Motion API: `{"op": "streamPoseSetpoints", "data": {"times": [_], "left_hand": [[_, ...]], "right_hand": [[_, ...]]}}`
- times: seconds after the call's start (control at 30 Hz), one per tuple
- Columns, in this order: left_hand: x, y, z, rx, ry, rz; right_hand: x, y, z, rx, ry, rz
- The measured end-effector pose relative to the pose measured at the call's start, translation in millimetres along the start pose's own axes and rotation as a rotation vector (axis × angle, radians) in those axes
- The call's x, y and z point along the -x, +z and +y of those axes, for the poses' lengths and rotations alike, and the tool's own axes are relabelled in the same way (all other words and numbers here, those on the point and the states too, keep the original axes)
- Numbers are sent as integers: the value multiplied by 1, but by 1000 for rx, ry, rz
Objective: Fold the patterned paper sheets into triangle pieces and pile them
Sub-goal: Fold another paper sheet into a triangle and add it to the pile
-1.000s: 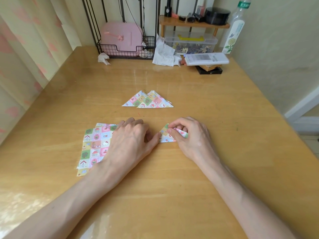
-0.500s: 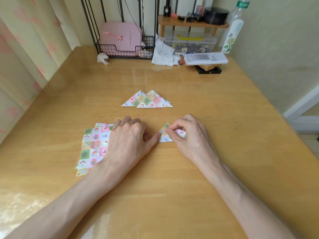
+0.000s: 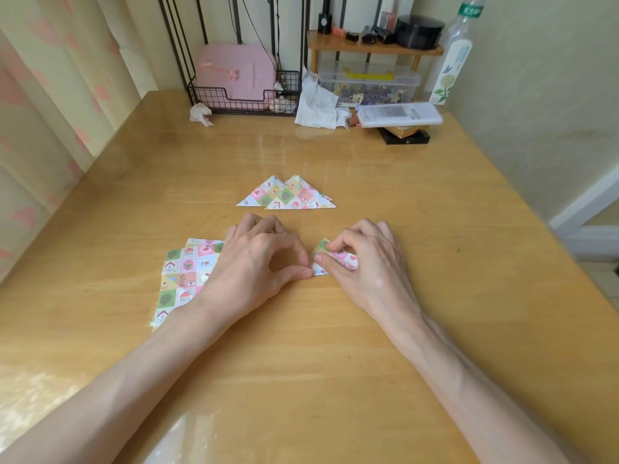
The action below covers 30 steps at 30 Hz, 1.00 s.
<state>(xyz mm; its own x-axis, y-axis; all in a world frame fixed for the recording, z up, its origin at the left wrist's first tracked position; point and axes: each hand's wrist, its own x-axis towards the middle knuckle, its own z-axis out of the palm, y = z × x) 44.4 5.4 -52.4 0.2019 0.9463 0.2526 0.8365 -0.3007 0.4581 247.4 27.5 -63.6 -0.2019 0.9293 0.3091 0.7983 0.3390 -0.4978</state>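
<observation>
Both left grip (image 3: 256,262) and right grip (image 3: 366,262) pinch folded paper (image 3: 350,260).

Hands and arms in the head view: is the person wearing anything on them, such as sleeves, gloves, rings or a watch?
Nothing worn shows. The left hand and right hand are bare, with no gloves, rings or bracelets. Both forearms are uncovered all the way to the bottom edge of the picture, with no sleeve, cuff or watch in view.
</observation>
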Motion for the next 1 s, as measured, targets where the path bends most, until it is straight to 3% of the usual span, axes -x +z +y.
{"op": "streamPoseSetpoints", "data": {"times": [0.6,0.77,1.0], "left_hand": [[-4,-20,-6,55,-43,-226],[-4,-28,-10,109,-57,-320],[-3,-27,-9,142,-50,-313]], "right_hand": [[4,1,-2,109,-4,2],[5,0,-3,26,47,-3],[5,-1,-3,-4,71,-43]]}}
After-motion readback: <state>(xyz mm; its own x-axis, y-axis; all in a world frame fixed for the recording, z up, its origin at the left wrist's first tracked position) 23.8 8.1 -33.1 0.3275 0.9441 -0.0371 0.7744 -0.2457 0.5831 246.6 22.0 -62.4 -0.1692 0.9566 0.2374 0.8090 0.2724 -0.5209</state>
